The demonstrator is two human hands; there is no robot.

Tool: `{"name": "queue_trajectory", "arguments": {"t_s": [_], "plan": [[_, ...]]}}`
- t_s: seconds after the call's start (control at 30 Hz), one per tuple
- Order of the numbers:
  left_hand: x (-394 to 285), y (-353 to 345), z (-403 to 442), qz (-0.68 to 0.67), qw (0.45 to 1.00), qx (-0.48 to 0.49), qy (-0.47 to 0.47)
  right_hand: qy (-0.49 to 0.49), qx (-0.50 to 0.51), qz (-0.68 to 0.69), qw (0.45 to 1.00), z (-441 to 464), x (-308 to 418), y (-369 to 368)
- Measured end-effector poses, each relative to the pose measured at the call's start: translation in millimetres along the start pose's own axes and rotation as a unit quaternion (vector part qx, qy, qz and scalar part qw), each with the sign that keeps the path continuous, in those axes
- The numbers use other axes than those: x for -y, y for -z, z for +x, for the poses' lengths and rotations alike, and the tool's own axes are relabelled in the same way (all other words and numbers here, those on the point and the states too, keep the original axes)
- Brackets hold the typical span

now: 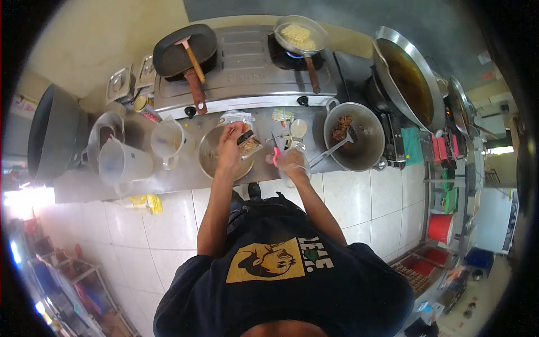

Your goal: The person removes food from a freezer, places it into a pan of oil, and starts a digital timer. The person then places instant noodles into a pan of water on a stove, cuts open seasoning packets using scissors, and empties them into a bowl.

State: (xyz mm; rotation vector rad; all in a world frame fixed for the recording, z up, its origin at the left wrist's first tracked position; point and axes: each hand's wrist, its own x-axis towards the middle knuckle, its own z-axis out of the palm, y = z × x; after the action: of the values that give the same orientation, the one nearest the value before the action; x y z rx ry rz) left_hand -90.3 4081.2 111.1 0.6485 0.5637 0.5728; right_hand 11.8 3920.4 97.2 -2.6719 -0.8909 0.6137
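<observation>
My left hand (pixel 229 147) is closed on a small printed seasoning packet (pixel 250 147) above a metal bowl (pixel 209 163). To its right, my right hand (pixel 291 162) grips scissors (pixel 275 150) with pink handles, the blades pointing away from me. The scissors and packet are a short gap apart. Beyond my hands, an opened wrapper (pixel 236 117) and a small green packet (pixel 283 115) lie on the steel counter. A clear plastic container (pixel 292 178) seems to sit beneath my right hand, partly hidden by it.
Noodles sit in a pan (pixel 300 35) over a lit flame. A flat pan (pixel 185 51) with a wooden-handled tool rests on the other burner. Right of my hands stands a pot (pixel 368 143) with dark food and a ladle (pixel 331 151). Plastic jugs (pixel 124 164) stand left; a large oil wok (pixel 407 78) is far right.
</observation>
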Motion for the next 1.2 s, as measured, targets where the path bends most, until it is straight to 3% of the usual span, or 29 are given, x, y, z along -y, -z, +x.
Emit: {"name": "queue_trajectory", "arguments": {"t_s": [0.03,0.1,0.27,0.4,0.43,0.47,0.5,0.57,0.6,0.67,0.77,0.9,0.97,1.1,1.17,1.2], "plan": [[-2.8,12.5,-2.1,0.021,0.999,-0.019,-0.033,-0.034,-0.007,-0.025,0.999,2.4,8.6,-2.2],[-8.0,35.3,-11.6,0.023,0.998,-0.055,-0.024,-0.024,-0.025,-0.062,0.997,35.0,-19.4,-66.0],[-18.6,74.8,-35.5,0.053,0.99,-0.129,0.028,0.008,-0.033,-0.039,0.999,59.0,-41.9,-101.2],[-17.5,93.5,-53.8,0.106,0.981,-0.157,0.031,0.046,-0.082,0.061,0.994,16.9,-10.6,-58.0],[-16.1,97.3,-54.2,0.18,0.972,-0.151,0.014,0.059,-0.098,0.088,0.989,5.3,10.5,-44.1],[-13.9,100.1,-56.6,0.254,0.957,-0.142,0.002,-0.063,0.044,0.332,0.94,-8.6,34.1,-35.6],[-14.1,98.7,-57.6,0.255,0.956,-0.146,0.01,-0.185,0.178,0.542,0.8,-22.2,58.6,-29.4],[-20.4,88.6,-54.3,0.352,0.921,-0.166,0.012,-0.247,0.295,0.666,0.639,-40.5,102.6,-17.4],[-23.9,85.5,-52.1,0.353,0.921,-0.167,0.017,-0.252,0.295,0.666,0.637,-39.7,111.5,-36.8],[-30.5,83.0,-46.4,0.464,0.867,-0.177,-0.027,-0.261,0.299,0.802,0.447,-29.5,115.4,-85.8],[-31.0,94.6,-42.6,0.519,0.836,-0.179,0.002,-0.333,0.291,0.8,0.406,-15.1,114.4,-111.6],[-40.9,96.4,-42.9,0.53,0.826,-0.186,0.041,-0.343,0.277,0.819,0.368,-11.4,111.1,-143.8],[-43.7,101.5,-43.6,0.542,0.823,-0.166,0.032,-0.363,0.253,0.779,0.445,-15.9,116.3,-138.3],[-60.2,93.8,-40.2,0.545,0.826,-0.142,0.014,-0.375,0.259,0.794,0.401,-10.4,115.9,-145.4],[-72.8,86.3,-38.4,0.525,0.835,-0.15,0.061,-0.401,0.211,0.756,0.473,-7.7,127.4,-122.3],[-74.7,89.3,-37.3,0.525,0.835,-0.152,0.059,-0.399,0.213,0.755,0.474,-6.5,129.3,-117.2]]}}
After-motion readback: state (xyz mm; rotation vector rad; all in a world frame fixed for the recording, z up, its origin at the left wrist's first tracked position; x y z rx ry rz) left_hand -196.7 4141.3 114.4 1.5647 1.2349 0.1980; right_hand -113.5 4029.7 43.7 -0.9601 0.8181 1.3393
